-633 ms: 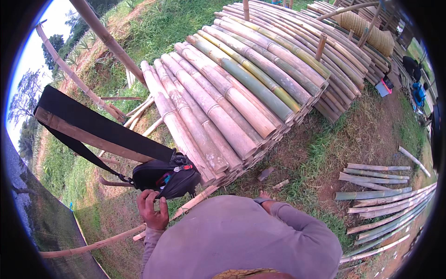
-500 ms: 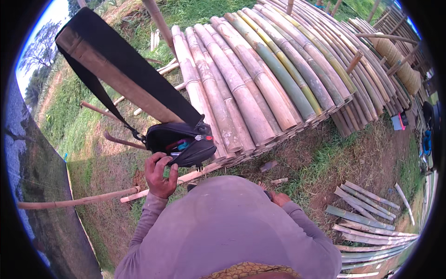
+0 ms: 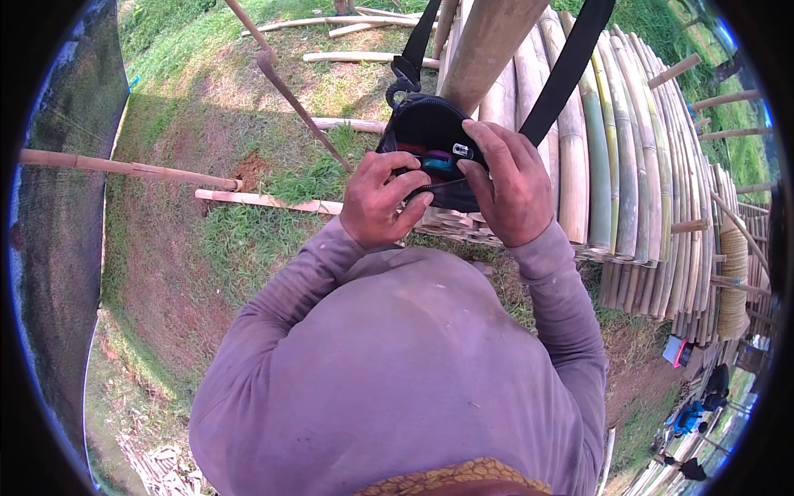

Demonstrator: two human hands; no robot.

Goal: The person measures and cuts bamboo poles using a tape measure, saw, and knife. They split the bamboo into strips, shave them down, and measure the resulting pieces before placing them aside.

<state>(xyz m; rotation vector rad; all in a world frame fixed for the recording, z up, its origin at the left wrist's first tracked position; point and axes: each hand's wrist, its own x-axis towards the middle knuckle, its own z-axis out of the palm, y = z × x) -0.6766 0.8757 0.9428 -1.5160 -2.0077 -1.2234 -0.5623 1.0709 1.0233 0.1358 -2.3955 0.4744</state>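
Observation:
A small black zippered bag (image 3: 426, 120) hangs open by its wide black strap (image 3: 571, 70) against a bamboo post (image 3: 496, 50). My left hand (image 3: 374, 198) pinches the bag's near left edge between thumb and fingers. On the opposite side, my right hand (image 3: 514, 183) grips the right edge, its thumb and forefinger at the zipper opening. Inside the bag lie a teal item (image 3: 438, 163) and reddish and purple items whose kind I cannot make out. A small metallic piece (image 3: 462, 150) shows near my right fingertips.
Stacked bamboo poles (image 3: 616, 140) spread behind and right of the bag. Loose bamboo pieces (image 3: 364, 58) lie on the grass beyond. A thin slanting stick (image 3: 294, 95) stands at left, and a dark net wall (image 3: 62, 207) borders the left side.
My right hand has come up from beside my body to the bag's right edge. My left hand still holds the bag. The view has swung, so the bag now appears nearer the middle.

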